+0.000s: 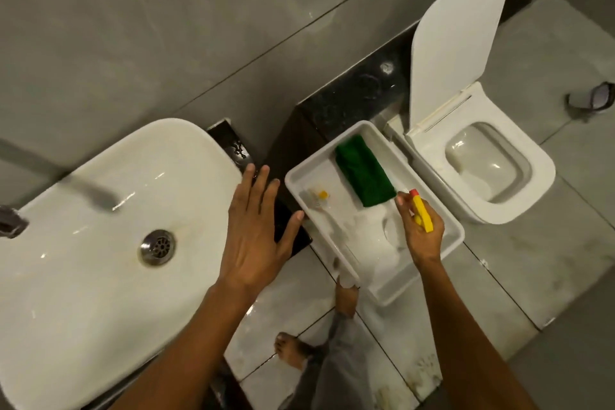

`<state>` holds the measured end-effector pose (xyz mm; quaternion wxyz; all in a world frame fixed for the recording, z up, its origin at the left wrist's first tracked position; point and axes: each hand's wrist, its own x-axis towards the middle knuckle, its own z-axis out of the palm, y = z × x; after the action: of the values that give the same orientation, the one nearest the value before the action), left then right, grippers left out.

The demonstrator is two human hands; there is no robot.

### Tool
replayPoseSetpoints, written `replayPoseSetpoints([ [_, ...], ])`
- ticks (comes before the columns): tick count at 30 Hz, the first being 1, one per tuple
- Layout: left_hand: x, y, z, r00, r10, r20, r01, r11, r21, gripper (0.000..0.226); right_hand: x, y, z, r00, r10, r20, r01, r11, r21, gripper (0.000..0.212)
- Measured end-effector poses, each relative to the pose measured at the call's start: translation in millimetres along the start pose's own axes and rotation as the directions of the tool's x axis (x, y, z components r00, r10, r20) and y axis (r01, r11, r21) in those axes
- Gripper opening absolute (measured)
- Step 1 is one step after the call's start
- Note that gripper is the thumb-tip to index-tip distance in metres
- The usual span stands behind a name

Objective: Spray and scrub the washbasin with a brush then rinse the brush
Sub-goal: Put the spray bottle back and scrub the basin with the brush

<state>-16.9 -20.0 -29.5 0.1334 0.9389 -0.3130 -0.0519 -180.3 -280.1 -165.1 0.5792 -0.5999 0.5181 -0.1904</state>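
Left hand (256,230) is open w/ fingers spread, flat over the right edge of the white washbasin (100,226). Basin has a metal drain (157,247) in the middle & a gray tap (90,191) above it. Right hand (421,233) grips the yellow spray bottle top (422,215) w/ red tip, over a white tray (446,220). In the tray: a green cloth (364,171) & a clear brush (321,200). Toilet (519,196) just beside tray, lid (462,40) up. Bare feet on the tile floor (549,260).

Grey tiled wall (166,27) with a black ledge (349,93); pale glossy floor (532,260); white toilet (482,170), lid (459,36) raised.
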Motion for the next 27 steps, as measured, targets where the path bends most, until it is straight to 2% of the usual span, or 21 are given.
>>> replayPoseSetpoints([
  [6,-1,2,-1,1.0,-0.016,-0.02,0.015,1.0,-0.026,0.066,5,26,-11,0.995,0.037,-0.096,-0.039,0.999,-0.025,0.051],
  [9,-1,2,-2,1.0,-0.016,-0.017,0.015,0.999,-0.028,0.066,-3,38,-13,0.987,0.079,-0.139,-0.079,0.997,0.007,0.065],
  [11,-1,2,-2,1.0,-0.015,-0.014,0.015,0.999,-0.033,0.066,-17,45,-12,0.961,0.114,-0.252,-0.113,0.993,0.019,0.085],
  [13,0,3,-2,1.0,-0.018,-0.012,0.018,0.999,-0.032,0.066,-40,52,0,0.914,0.066,-0.399,-0.089,0.995,-0.039,0.097],
  [14,0,2,-1,1.0,-0.017,-0.015,0.016,0.999,-0.028,0.066,-54,54,12,0.882,0.03,-0.47,-0.064,0.996,-0.056,0.093],
  [16,0,2,-1,1.0,-0.013,-0.017,0.013,1.0,-0.021,0.066,-81,53,44,0.854,0.026,-0.519,-0.044,0.999,-0.021,0.066],
  [17,0,1,-1,1.0,-0.013,-0.017,0.012,1.0,-0.018,0.066,-92,49,62,0.886,0.056,-0.461,-0.067,0.998,-0.006,0.053],
  [18,0,1,0,1.0,-0.013,-0.016,0.013,1.0,-0.017,0.066,-99,45,80,0.936,0.1,-0.338,-0.113,0.993,-0.02,0.045],
  [20,0,1,0,1.0,-0.015,-0.019,0.015,1.0,-0.017,0.066,-98,39,107,0.991,0.126,-0.054,-0.135,0.965,-0.223,0.043],
  [21,0,1,0,1.0,-0.019,-0.016,0.019,1.0,-0.016,0.065,-89,37,117,0.993,0.108,0.038,-0.086,0.926,-0.367,0.046],
  [23,0,3,-1,1.0,-0.026,-0.009,0.026,1.0,-0.014,0.065,-66,30,132,0.985,0.104,0.136,-0.009,0.825,-0.565,0.048],
  [27,0,3,-2,0.999,-0.039,-0.001,0.038,0.999,-0.033,0.065,-39,18,140,0.936,0.217,0.277,0.065,0.668,-0.742,0.047],
])
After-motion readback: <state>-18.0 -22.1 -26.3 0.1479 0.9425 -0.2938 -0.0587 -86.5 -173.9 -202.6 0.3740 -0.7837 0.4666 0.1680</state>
